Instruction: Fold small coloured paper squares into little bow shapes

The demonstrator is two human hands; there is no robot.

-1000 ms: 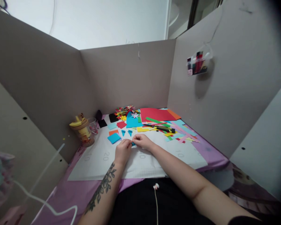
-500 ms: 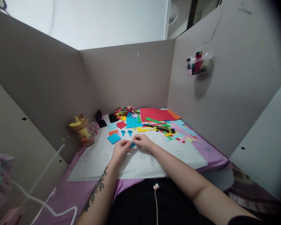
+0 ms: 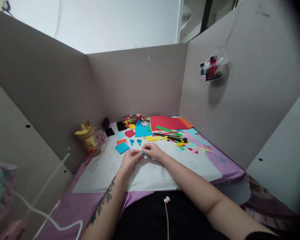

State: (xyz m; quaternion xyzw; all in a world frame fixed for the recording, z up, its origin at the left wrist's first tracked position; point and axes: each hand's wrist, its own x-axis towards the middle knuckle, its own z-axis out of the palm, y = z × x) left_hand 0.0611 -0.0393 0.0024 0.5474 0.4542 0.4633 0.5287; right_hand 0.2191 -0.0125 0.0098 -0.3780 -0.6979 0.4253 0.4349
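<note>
Between my two hands is a small piece of blue paper, mostly covered by fingers, so its shape is hard to make out. My left hand pinches it from the left, thumb and index finger closed. From the right, my right hand pinches it too, the fingertips of both hands almost touching. Just beyond my hands lie two small folded blue paper pieces. A stack of blue paper squares sits left of them, with an orange square partly under it.
Farther back are a pile of folded paper stars, red sheets, a black-and-yellow utility knife and scattered paper strips. A yellow-brown cup stands left. Grey panels enclose the table; a clear container hangs right.
Both hands stay together over the white sheet. The blue paper has turned slightly between the fingertips and shows less now. The things on the table have not moved.
</note>
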